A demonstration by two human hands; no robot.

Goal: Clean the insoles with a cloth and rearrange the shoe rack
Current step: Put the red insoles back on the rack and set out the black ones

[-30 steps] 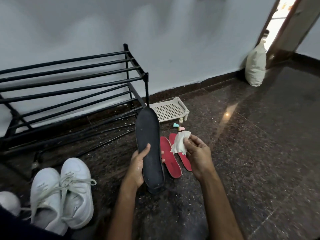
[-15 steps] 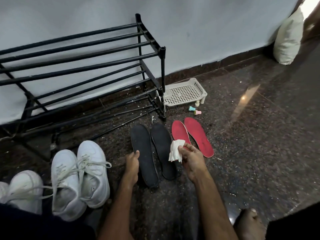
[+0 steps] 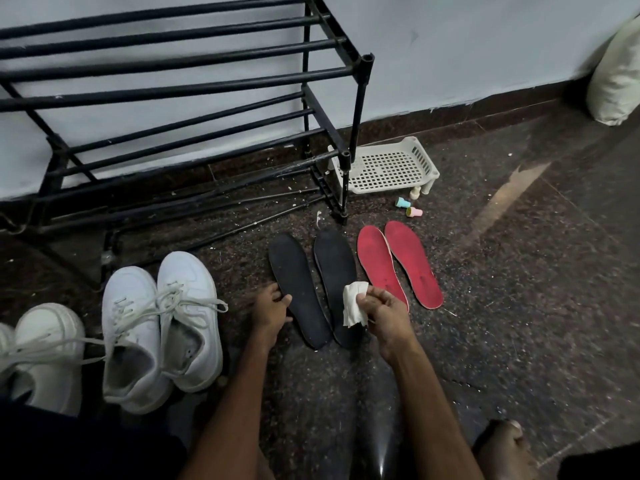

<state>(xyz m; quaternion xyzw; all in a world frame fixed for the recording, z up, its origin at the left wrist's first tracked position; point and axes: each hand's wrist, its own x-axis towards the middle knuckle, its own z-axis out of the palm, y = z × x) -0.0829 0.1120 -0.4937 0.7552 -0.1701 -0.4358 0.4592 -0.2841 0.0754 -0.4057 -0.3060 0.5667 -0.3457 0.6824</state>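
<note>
Right hand pinches cloth; left hand touches black insole

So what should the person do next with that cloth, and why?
Probably lower the cloth in the right hand onto the right black insole and wipe it: the cloth is held just over that insole, while the left hand touches the left black insole's edge.
</note>
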